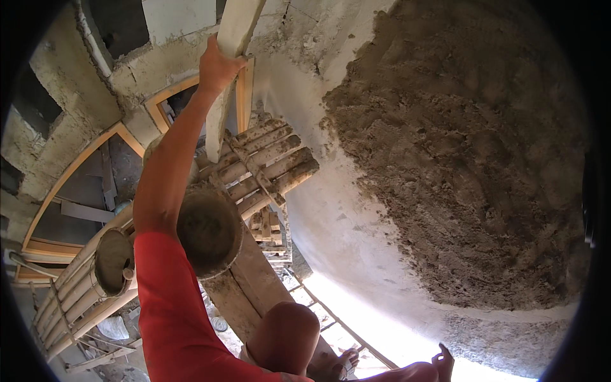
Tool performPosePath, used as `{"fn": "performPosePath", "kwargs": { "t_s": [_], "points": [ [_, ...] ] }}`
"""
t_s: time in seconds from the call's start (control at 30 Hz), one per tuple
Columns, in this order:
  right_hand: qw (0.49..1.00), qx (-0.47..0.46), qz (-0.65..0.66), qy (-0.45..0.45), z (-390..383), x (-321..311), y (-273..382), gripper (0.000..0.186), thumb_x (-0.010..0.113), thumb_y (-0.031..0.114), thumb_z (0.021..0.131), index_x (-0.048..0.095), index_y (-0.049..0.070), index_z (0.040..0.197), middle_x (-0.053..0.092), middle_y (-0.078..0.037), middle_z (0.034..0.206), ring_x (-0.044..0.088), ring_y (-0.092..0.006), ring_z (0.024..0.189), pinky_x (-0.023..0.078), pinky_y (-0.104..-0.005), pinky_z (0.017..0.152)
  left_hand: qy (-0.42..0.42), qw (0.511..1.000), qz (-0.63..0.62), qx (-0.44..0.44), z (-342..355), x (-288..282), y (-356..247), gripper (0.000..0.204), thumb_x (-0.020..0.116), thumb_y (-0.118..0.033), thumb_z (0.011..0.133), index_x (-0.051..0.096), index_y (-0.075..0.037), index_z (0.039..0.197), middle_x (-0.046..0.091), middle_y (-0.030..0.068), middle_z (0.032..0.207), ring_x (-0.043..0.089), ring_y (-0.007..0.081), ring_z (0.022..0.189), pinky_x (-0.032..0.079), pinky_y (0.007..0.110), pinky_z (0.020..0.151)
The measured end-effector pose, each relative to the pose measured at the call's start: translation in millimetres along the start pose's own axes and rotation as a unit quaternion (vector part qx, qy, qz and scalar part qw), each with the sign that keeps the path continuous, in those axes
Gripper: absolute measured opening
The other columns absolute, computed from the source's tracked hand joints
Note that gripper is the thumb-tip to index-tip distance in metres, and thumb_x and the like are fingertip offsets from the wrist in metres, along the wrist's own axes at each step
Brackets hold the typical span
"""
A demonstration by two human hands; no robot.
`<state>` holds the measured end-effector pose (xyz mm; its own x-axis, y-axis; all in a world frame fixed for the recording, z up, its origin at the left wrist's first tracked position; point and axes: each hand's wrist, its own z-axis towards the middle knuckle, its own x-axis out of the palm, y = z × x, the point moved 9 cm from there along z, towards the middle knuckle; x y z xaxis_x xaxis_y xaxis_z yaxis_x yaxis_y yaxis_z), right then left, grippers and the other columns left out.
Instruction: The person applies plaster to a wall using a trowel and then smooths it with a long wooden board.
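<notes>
Left hand: it's gripping, the left hand [219, 67] closing firmly around a long pale board [237, 28], thumb showing on one side while most of the fingers are hiding from view.
Right hand: what seems to be the right hand [443, 363] is showing only in part at the lower edge, fingers appearing bent; whether it's holding anything, I cannot tell.
Board: it's slanting from the top edge down past the hand, its lower end appearing near the pole platform [296, 175]; whether they're touching isn't showing.
Red sleeve: the red sleeve [168, 293] is filling the lower left, a bare knee [289, 331] is poking up beside it.
Buckets: the large bucket [237, 251] is sitting just beside the arm, greyish inside; a smaller bucket [97, 267] is standing farther left, a handle leaning at its rim.
Wall progress: looking partway, I'd judge; a dark rough coat [471, 153] is covering a broad patch, seemingly unsmoothed, while the pale wall [353, 210] alongside is carrying none.
Far side: wooden window frames [130, 137] are curving through the rough masonry [95, 95].
</notes>
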<state>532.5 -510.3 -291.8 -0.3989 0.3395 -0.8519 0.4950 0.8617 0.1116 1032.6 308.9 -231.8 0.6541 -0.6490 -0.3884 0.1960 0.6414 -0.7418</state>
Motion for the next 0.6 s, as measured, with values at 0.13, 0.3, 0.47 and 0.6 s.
{"fn": "performPosePath", "kwargs": {
  "t_s": [0.13, 0.3, 0.47, 0.6],
  "points": [
    [0.974, -0.160, 0.021, -0.156, 6.5, -56.6, 77.8, 0.063, 0.062, 0.009, 0.077, 0.047, 0.007, 0.138, 0.061, -0.009, 0.096, 0.057, -0.0190, 0.073, 0.051, -0.0308, 0.066, -0.017, 0.996, -0.035, 0.077, -62.1, -11.2, -59.2, 0.065, 0.075, -0.007, 0.070, 0.043, -0.001, 0.126, 0.063, 0.0207, 0.106, 0.065, 0.0284, 0.096, 0.053, 0.039, 0.081],
    [0.860, -0.373, 0.176, -0.300, -49.1, -183.0, 215.8, 0.075, 0.061, 0.037, 0.088, 0.025, 0.017, 0.151, 0.050, -0.016, 0.131, 0.051, -0.0260, 0.114, 0.052, -0.0355, 0.084, -0.002, 0.983, -0.073, 0.168, -133.8, -2.7, -179.7, 0.074, 0.076, -0.003, 0.063, 0.043, -0.001, 0.129, 0.058, 0.0197, 0.109, 0.059, 0.0321, 0.101, 0.048, 0.041, 0.085],
    [0.667, -0.517, 0.427, -0.325, -96.3, -285.2, 226.1, 0.100, 0.055, 0.063, 0.084, 0.011, 0.003, 0.150, 0.023, -0.023, 0.152, 0.024, -0.0387, 0.140, 0.021, -0.0588, 0.113, 0.040, 0.964, -0.056, 0.258, -216.0, -6.9, -299.0, 0.079, 0.075, -0.003, 0.056, 0.045, -0.005, 0.130, 0.052, 0.0182, 0.111, 0.050, 0.0339, 0.105, 0.043, 0.043, 0.089],
    [0.480, -0.655, 0.572, -0.115, -163.8, -310.0, 217.4, 0.089, 0.050, 0.055, 0.090, 0.016, -0.003, 0.148, 0.016, -0.024, 0.153, 0.011, -0.0365, 0.144, 0.004, -0.0569, 0.117, 0.046, 0.923, -0.060, 0.379, -278.9, 18.0, -364.7, 0.087, 0.082, -0.004, 0.052, 0.045, -0.008, 0.131, 0.052, 0.0166, 0.109, 0.050, 0.0330, 0.098, 0.042, 0.044, 0.083]
  ]
}}
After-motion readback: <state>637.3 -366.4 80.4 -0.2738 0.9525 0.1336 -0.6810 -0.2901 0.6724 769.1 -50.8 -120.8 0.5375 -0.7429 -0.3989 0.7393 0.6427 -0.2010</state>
